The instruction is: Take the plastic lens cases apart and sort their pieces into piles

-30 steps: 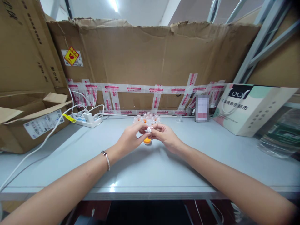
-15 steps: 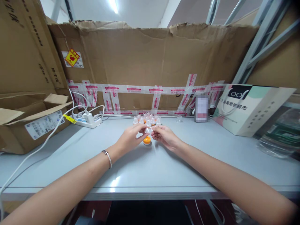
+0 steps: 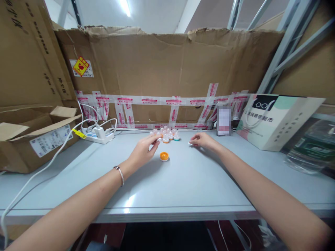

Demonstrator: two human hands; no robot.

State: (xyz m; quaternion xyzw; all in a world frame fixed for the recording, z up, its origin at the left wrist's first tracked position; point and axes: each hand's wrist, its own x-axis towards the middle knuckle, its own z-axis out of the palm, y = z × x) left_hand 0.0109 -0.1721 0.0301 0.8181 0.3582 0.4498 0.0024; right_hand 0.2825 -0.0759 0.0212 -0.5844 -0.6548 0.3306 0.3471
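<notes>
My left hand [image 3: 145, 149] pinches a small white piece [image 3: 159, 139] just above the table, left of centre. Farther right, my right hand [image 3: 202, 140] has its fingertips closed on another small white piece [image 3: 190, 144] near the tabletop. Between the hands and nearer to me lies a round orange cap [image 3: 164, 156] with a white base, its hollow side up. Behind it stands a cluster of small clear-topped containers [image 3: 170, 135] with orange or teal bases.
A phone [image 3: 224, 121] leans at the back right beside a paper bag [image 3: 274, 122] and a large clear bottle [image 3: 311, 146]. At left are a power strip [image 3: 104, 138], white cables and an open cardboard box [image 3: 49, 139]. A tall cardboard sheet [image 3: 167, 66] stands behind.
My hands have moved apart, the right one going rightward with its white piece. My left hand has shifted slightly left. The orange cap now shows fully.
</notes>
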